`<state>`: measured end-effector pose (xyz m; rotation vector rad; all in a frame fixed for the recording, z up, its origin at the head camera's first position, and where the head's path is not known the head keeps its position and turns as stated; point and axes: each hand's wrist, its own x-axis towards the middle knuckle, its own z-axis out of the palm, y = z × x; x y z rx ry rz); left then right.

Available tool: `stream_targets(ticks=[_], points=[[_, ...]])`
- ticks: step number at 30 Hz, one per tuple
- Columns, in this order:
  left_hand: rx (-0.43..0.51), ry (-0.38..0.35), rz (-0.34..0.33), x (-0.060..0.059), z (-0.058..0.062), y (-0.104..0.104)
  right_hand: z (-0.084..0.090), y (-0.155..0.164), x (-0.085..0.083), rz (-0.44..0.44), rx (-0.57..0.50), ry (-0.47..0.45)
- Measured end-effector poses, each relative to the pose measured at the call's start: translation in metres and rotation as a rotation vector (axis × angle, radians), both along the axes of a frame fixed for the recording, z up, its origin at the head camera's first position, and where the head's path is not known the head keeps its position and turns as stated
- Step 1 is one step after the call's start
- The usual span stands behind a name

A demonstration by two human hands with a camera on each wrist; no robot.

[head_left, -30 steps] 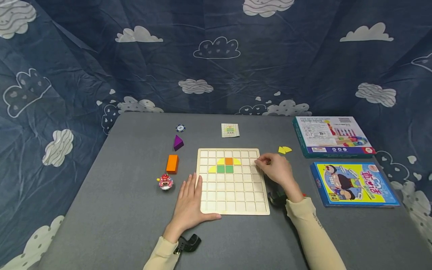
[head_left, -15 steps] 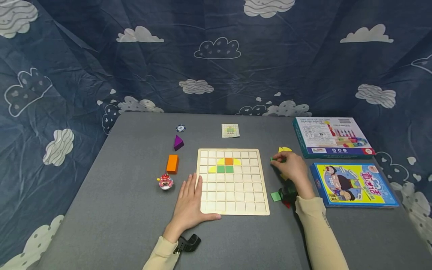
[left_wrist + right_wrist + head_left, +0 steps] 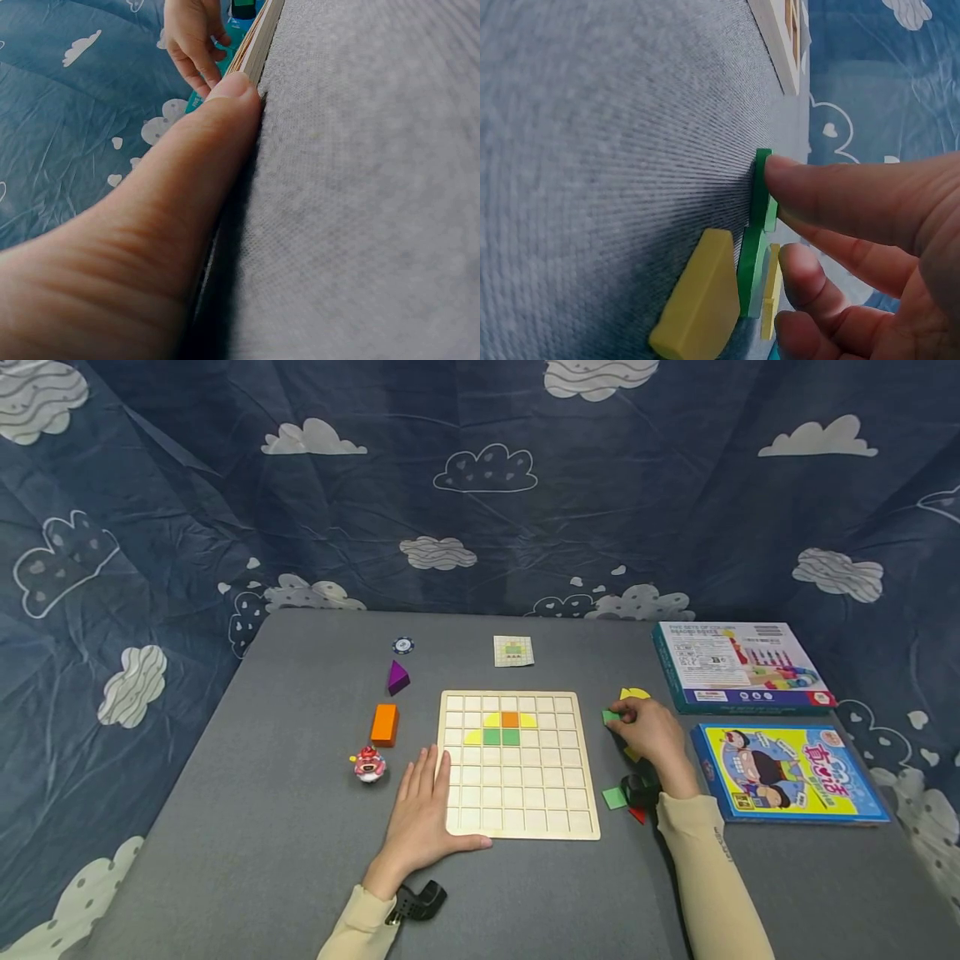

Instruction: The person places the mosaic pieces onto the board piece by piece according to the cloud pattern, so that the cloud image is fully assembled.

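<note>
In the head view my left hand (image 3: pixel 420 814) rests flat along the left edge of the wooden grid board (image 3: pixel 517 810), thumb out at its front edge. Its thumb (image 3: pixel 187 150) touches the board's side in the left wrist view. To the right of the board, my right hand (image 3: pixel 652 735) pinches a green square tile (image 3: pixel 610 717) low at the tabletop with thumb and index finger. A second green tile (image 3: pixel 752 274) and a yellow tile (image 3: pixel 701 296) lie right beside it. On the board sit several green, yellow and orange tiles (image 3: pixel 510 719).
A pattern card (image 3: pixel 513 651) lies behind the board. On the left are an orange block (image 3: pixel 384 725), a purple prism (image 3: pixel 397 677), a chip (image 3: pixel 402 645) and a small toy figure (image 3: pixel 368 763). Two boxes (image 3: pixel 791 772) lie at right. Another green tile (image 3: pixel 614 797) and a red piece (image 3: pixel 637 815) lie near my right wrist.
My right hand has moved right, from the board's right edge to the loose tiles, and has fingers on a green one. The left hand stays at the board.
</note>
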<state>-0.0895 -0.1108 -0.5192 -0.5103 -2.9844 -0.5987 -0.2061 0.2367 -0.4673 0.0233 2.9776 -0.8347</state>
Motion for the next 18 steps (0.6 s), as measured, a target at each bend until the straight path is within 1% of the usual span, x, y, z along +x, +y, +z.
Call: stream_targets(ticks=[9,14,18], points=[[-0.003,-0.002,0.001,0.0,0.0,-0.001,0.0,-0.004,0.0,0.006,0.012,-0.032],[0.0,-0.009,-0.001,0.0,0.001,-0.001,0.0,-0.007,0.005,-0.004,0.007,0.005],[-0.002,-0.008,-0.001,0.0,0.001,0.0,0.001,-0.008,0.009,-0.008,-0.018,0.036]])
